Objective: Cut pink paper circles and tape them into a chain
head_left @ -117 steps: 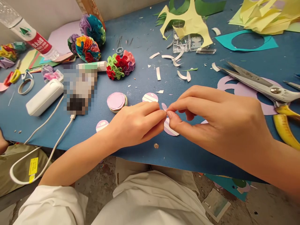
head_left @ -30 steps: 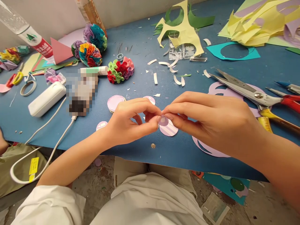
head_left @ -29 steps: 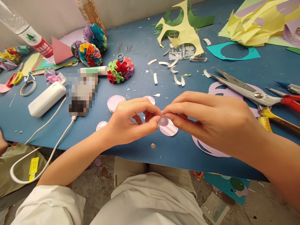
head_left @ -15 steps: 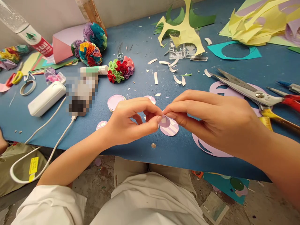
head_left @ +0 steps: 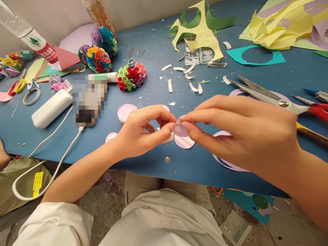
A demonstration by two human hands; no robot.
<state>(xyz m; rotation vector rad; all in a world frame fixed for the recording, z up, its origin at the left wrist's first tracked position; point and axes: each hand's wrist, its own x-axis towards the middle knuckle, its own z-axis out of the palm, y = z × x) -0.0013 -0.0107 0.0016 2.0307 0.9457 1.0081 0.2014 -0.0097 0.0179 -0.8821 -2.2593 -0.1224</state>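
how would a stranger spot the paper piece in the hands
Over the blue table, the left hand and right hand nearly meet. They pinch a small rounded lilac paper piece, held up, unlike the white-striped lilac paper disc lying below.

- The left arm (head_left: 82, 167) slants up from the low left.
- The left wrist (head_left: 116, 148) looks almost straight.
- The left hand (head_left: 173, 123) makes a round loop, with its thumb (head_left: 160, 136) and first finger pinching at the tips.
- The right arm (head_left: 307, 191) slants in from the low right.
- The right hand (head_left: 182, 121) shows its back, and its thumb and first finger pinch too.
- Both hands' tips are just beside each other.
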